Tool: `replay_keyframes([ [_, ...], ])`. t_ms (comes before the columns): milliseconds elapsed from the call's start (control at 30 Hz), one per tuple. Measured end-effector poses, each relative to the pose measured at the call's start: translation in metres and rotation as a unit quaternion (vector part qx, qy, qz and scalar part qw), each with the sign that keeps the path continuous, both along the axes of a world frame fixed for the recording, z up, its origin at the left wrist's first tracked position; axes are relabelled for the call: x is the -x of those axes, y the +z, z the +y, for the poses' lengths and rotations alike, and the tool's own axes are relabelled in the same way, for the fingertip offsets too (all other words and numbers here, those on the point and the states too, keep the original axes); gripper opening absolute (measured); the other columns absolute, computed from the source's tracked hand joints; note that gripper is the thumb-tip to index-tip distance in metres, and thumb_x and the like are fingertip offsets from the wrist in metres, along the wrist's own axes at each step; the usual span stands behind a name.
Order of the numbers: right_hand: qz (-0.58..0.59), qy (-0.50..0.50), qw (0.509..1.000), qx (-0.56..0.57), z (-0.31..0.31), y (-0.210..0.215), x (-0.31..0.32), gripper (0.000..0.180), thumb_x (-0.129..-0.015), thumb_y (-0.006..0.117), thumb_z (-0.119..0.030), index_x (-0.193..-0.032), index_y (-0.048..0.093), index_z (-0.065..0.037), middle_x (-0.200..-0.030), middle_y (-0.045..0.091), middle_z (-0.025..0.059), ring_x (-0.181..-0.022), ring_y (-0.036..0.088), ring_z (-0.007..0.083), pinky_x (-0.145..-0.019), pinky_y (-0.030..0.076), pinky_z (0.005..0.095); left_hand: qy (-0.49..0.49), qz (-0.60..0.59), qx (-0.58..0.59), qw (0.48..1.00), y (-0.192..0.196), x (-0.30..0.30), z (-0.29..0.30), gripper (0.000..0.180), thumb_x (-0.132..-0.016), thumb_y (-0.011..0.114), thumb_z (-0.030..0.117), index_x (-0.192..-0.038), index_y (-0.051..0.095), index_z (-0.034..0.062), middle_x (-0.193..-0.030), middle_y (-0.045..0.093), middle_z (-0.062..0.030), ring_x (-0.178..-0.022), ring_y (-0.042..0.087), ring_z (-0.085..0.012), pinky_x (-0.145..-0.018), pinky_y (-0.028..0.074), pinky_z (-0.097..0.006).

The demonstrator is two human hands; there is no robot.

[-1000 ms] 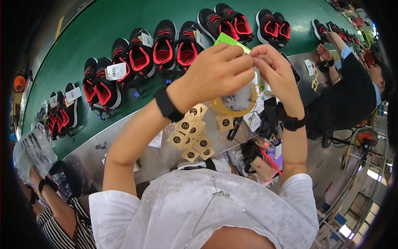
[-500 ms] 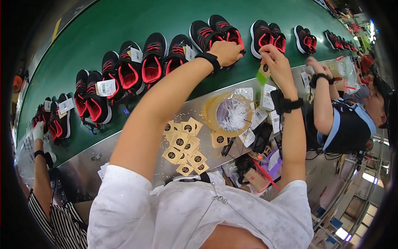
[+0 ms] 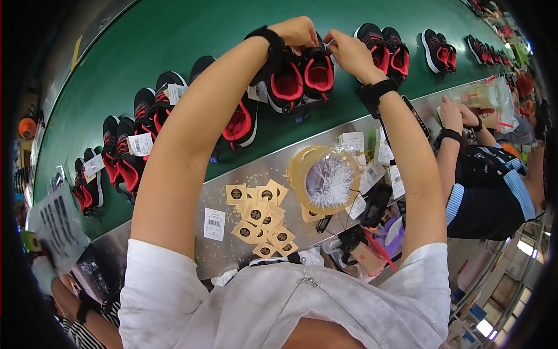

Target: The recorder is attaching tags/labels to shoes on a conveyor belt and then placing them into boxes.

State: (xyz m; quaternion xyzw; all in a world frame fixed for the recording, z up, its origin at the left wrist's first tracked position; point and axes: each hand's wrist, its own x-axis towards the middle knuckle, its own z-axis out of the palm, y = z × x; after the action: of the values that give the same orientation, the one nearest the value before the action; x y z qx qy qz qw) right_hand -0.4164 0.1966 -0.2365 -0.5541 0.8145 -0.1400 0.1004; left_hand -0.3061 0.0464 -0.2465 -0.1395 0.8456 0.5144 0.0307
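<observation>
A pair of black sneakers with red linings stands in front of me on the green surface: a left sneaker (image 3: pixel 285 81) and a right sneaker (image 3: pixel 319 72). My left hand (image 3: pixel 297 34) curls over the front of this pair, fingers closed at the strap. Beside it my right hand (image 3: pixel 351 55) reaches to the right sneaker's upper, thumb and finger drawn together. Whatever the right fingertips pinch is too small to make out. Near my body lies a pile of tan square tags (image 3: pixel 256 213) with black round prints. A tub of white tag fasteners (image 3: pixel 331 180) stands to its right.
More sneaker pairs line the green conveyor (image 3: pixel 174 29), such as a pair (image 3: pixel 382 52) at right. A white label (image 3: pixel 214 224) lies on the metal ledge (image 3: pixel 267 160). A co-worker (image 3: pixel 488 186) sits at right; another person's arm (image 3: pixel 64 296) shows lower left with a plastic bag (image 3: pixel 58 218).
Both hands moved left and farther away, coming together over one pair. The tan and green tag in my right hand no longer shows. A white label now lies left of the tan tags.
</observation>
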Motion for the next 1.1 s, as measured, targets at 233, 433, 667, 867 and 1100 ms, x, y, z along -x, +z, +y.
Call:
replay_keyframes([
  [233,0.079,0.023,0.996,-0.034,-0.002,0.019,-0.013,0.018,-0.081,0.057,-0.026,-0.093,0.068,-0.017,-0.085,0.067,0.0115,-0.082,0.063,0.0317,-0.069,0.05,0.0435,-0.006,-0.013,0.047,0.999,0.003,-0.004,0.002,0.019,-0.076,0.059,0.007,-0.091,0.068,0.0015,-0.066,0.061,-0.0043,-0.057,0.058,-0.0117,-0.048,0.052,-0.027],
  [433,-0.034,0.037,0.998,0.025,-0.012,0.002,-0.016,0.017,-0.081,0.057,-0.019,-0.091,0.07,-0.014,-0.084,0.067,0.014,-0.081,0.064,0.0318,-0.072,0.05,0.0436,0.087,0.073,0.076,0.991,-0.007,-0.013,0.006,0.018,-0.075,0.066,0.021,-0.075,0.068,0.003,-0.056,0.06,-0.0089,-0.043,0.055,-0.0148,-0.043,0.043,-0.03],
  [667,0.131,0.007,0.988,0.086,-0.003,0.013,-0.02,0.022,-0.08,0.061,-0.016,-0.09,0.05,0.001,-0.079,0.06,0.0181,-0.065,0.063,0.0324,-0.051,0.051,0.0399,0.109,0.158,0.25,0.949,0.003,-0.028,0.031,0.014,-0.068,0.053,0.001,-0.078,0.062,-0.0006,-0.076,0.061,-0.0221,-0.072,0.06,-0.0388,-0.068,0.048,-0.044],
  [867,-0.425,-0.043,0.904,0.013,0.0,0.042,-0.005,0.02,-0.082,0.066,-0.02,-0.084,0.065,0.0,-0.072,0.063,0.0031,-0.06,0.056,0.0067,-0.058,0.049,0.0223,0.224,0.057,-0.386,0.893,0.02,-0.048,0.015,0.014,-0.082,0.057,0.005,-0.089,0.062,-0.0067,-0.076,0.061,-0.0068,-0.067,0.06,-0.0146,-0.063,0.053,-0.025],
  [1100,-0.588,-0.008,0.807,0.059,0.004,0.042,-0.007,0.02,-0.086,0.059,-0.014,-0.1,0.063,0.001,-0.091,0.065,0.0068,-0.074,0.062,0.0112,-0.067,0.052,0.025,0.246,0.118,-0.475,0.837,0.013,-0.052,0.021,0.019,-0.083,0.059,0.004,-0.097,0.059,-0.0092,-0.086,0.062,-0.011,-0.075,0.062,-0.0162,-0.072,0.055,-0.025],
])
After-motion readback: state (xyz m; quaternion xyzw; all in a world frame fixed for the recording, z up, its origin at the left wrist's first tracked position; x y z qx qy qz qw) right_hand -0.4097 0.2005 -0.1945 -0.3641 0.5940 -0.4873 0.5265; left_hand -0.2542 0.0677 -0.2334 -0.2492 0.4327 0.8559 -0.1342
